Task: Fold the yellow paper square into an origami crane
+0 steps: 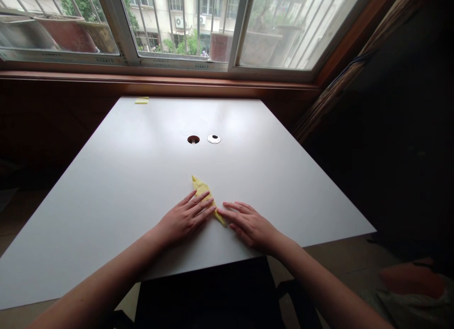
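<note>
A folded piece of yellow paper [201, 187] lies aslant on the white table, one pointed end toward the window and the other toward the table's near edge. My left hand [189, 213] rests flat across its middle, fingers spread, covering part of it. Beside its near end is my right hand [248, 222], fingers stretched out, with a fingertip at or close to the paper's edge; whether it touches I cannot tell. Neither hand is closed around the paper.
The white table [117, 177] has a round cable hole [193, 140] with its loose cover [213, 139] to the right. At the far left edge lies a small yellow paper pad [142, 100]. A barred window [184, 26] stands behind, and a curtain [336, 88] hangs at right.
</note>
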Demonstrator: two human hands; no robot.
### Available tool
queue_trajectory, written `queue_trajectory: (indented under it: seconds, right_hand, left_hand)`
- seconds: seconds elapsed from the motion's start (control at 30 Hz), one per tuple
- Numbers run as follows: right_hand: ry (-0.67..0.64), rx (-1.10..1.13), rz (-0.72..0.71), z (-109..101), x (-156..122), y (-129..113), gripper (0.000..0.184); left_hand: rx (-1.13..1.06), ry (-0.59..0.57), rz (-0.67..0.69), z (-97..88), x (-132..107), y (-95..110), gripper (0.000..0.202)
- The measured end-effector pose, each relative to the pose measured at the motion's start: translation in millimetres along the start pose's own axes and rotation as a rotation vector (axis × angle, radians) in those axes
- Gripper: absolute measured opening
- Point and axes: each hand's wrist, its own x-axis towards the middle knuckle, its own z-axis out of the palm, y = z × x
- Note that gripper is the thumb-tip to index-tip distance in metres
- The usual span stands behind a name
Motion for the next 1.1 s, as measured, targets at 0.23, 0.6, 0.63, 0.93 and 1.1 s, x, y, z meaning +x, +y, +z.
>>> queue_trajectory:
  seconds: [0.23,0.6,0.63,0.93,1.1]
  right_hand:
    - [0.024,0.051,0.051,-2,0,0,0.052]
    - [0.105,0.043,0.007,3,-2,-2,0.047]
    - [0.120,0.046,-0.003,4,-4,-2,0.047]
    - [0.259,0.085,-0.113,6,-10,-2,0.043]
    - [0.257,0.055,-0.121,1,1,6,0.042]
  left_hand:
    - [-0.110,-0.062,0.063,-3.0,-3,2,0.052]
    - [-0.095,-0.057,0.003,-0.7,-2,11,0.052]
    - [-0.097,-0.053,-0.001,-0.7,-2,11,0.053]
    - [-0.089,-0.043,-0.038,-2.2,1,14,0.049]
    - [-0.032,-0.025,-0.113,-0.8,5,13,0.049]
